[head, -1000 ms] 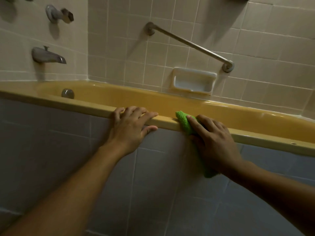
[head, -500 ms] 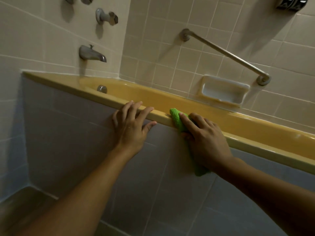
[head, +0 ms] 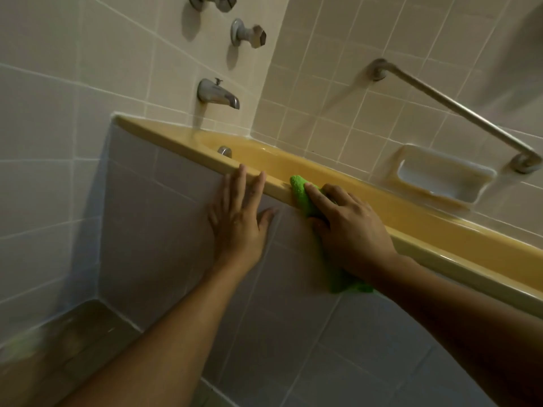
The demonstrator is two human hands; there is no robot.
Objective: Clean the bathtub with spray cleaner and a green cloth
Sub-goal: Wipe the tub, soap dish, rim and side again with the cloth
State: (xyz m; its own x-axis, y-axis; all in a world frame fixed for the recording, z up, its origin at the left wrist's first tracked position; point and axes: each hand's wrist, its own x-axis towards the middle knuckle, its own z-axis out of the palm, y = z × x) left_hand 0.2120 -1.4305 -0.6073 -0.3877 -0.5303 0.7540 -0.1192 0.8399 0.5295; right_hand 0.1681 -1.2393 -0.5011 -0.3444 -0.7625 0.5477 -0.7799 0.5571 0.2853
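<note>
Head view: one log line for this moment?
step: wiping bathtub rim | right hand: holds green cloth over rim | left hand: flat on tiled panel, touching rim

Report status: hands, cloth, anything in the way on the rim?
Left hand flat on tiled tub front, fingertips at rim. Right hand holds green cloth against rim. Only left hand beside cloth.

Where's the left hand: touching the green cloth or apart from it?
Apart. The head view shows a stretch of bare yellow tub rim between the left hand and the green cloth, which the right hand holds.
</note>
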